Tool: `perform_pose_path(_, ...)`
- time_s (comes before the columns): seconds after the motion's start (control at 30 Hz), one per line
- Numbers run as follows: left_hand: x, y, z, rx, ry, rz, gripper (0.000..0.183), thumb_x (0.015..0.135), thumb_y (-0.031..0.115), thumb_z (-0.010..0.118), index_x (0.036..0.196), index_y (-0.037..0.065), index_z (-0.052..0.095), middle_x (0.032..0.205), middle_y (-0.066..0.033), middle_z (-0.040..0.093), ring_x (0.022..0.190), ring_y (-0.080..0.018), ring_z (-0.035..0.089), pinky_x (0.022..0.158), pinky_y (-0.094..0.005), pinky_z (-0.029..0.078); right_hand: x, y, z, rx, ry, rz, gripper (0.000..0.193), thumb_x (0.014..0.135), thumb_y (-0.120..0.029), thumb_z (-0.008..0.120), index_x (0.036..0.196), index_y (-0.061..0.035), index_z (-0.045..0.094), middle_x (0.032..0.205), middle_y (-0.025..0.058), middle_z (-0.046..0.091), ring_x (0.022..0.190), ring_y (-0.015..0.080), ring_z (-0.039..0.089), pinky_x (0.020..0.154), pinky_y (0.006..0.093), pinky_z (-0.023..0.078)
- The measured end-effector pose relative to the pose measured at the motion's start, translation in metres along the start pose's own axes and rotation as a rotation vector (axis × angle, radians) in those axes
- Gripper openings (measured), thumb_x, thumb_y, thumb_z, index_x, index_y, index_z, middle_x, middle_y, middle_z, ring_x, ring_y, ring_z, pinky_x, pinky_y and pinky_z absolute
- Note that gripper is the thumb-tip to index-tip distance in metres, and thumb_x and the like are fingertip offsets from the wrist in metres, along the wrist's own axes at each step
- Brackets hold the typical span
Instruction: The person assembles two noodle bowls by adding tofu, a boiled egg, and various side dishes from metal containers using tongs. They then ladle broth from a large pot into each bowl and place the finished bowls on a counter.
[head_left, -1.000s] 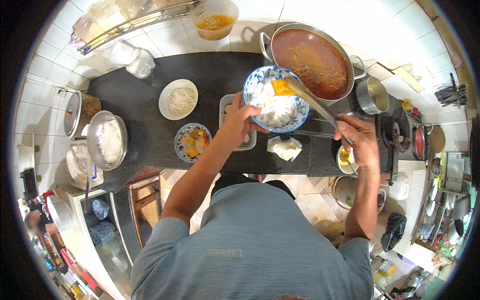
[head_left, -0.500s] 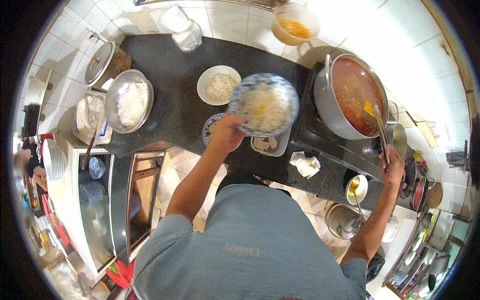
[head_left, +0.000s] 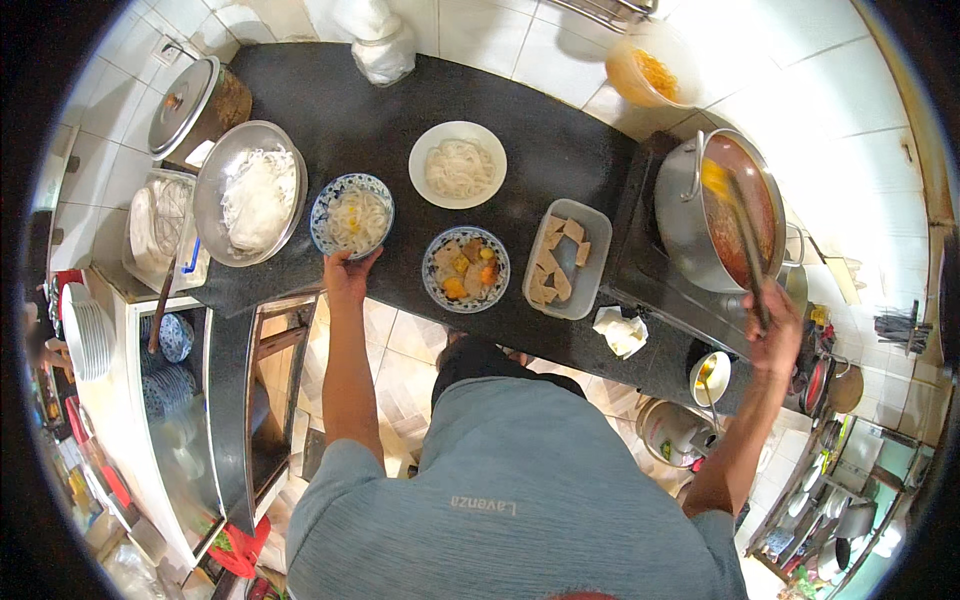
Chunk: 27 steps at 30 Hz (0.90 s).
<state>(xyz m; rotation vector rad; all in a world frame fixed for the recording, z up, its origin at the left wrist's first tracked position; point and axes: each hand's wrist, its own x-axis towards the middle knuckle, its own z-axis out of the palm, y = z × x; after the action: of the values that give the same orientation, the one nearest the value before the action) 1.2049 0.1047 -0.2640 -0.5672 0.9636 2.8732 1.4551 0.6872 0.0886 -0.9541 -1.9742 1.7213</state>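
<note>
My left hand [head_left: 348, 275] grips the near rim of a blue-and-white bowl [head_left: 352, 216] of white noodles with a little yellow on top. That bowl is just right of the metal bowl of noodles [head_left: 250, 195]. My right hand [head_left: 775, 328] is closed around the handle of a long-handled utensil [head_left: 748, 240]. Its yellow end is over the large pot [head_left: 690, 255] of red broth; blur hides its exact shape. Between my hands are a white bowl of noodles [head_left: 460, 165], a patterned bowl of sliced and orange-yellow pieces [head_left: 466, 270], and a grey tray of flat tan slices [head_left: 566, 258].
A lidded pot [head_left: 185, 108] and a plastic tub [head_left: 160, 222] stand at the left. A crumpled white cloth or paper [head_left: 620, 332] and a small bowl with a spoon [head_left: 708, 376] lie near the stove's front. Behind the stove is a container of orange shreds [head_left: 652, 75].
My left hand has carried the blue-and-white noodle bowl leftward, from near the stove to beside the metal bowl. The utensil's yellow end has moved toward the pot's far left side.
</note>
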Motion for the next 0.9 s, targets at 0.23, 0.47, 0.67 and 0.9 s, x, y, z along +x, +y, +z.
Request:
perform_pose_path(0.23,0.031,-0.006,-0.019,-0.076,0.067,-0.051,0.077,0.078,-0.004,0.053,0.152,0.001,0.033,0.152,-0.0246,0.043,0.136,-0.0489,0.048,0.104,-0.0736,0.048,0.075,0.078,0.278,-0.195,-0.424,0.175,0.038,0.092,-0.031,0.074,0.116,-0.001,0.075,0.078,0.0053,0.068,0.049,0.0075,0.049,0.042,0.0231,0.035)
perform_pose_path(0.47,0.063,-0.002,-0.044,-0.153,0.126,-0.169,0.083,0.074,-0.003,0.057,0.154,0.002,0.033,0.155,-0.0246,0.041,0.14,-0.0502,0.043,0.11,-0.0755,0.041,0.1,0.142,0.413,-0.913,-0.413,-0.335,0.05,0.088,-0.049,0.069,0.097,0.0002,0.078,0.084,0.0217,0.074,0.081,0.0364,0.073,0.071,0.0471,0.056)
perform_pose_path(0.67,0.037,-0.004,-0.031,0.117,-0.077,-0.281,0.061,0.092,0.013,0.062,0.147,-0.004,0.041,0.143,-0.0297,0.05,0.137,-0.0482,0.047,0.112,-0.0634,0.044,0.06,0.063,0.301,-0.618,-0.314,-0.072,0.047,0.091,-0.046,0.068,0.101,-0.0006,0.077,0.088,0.0176,0.075,0.082,0.0315,0.073,0.077,0.043,0.056)
perform_pose_path(0.9,0.058,-0.05,0.075,0.408,-0.131,-0.266,0.067,0.095,0.022,0.067,0.15,-0.004,0.037,0.135,-0.0253,0.057,0.131,-0.0425,0.055,0.107,-0.057,0.047,-0.003,-0.03,0.08,-0.202,0.117,0.062,0.042,0.096,-0.038,0.069,0.114,0.0001,0.074,0.072,0.0038,0.066,0.044,0.0053,0.043,0.039,0.0229,0.031)
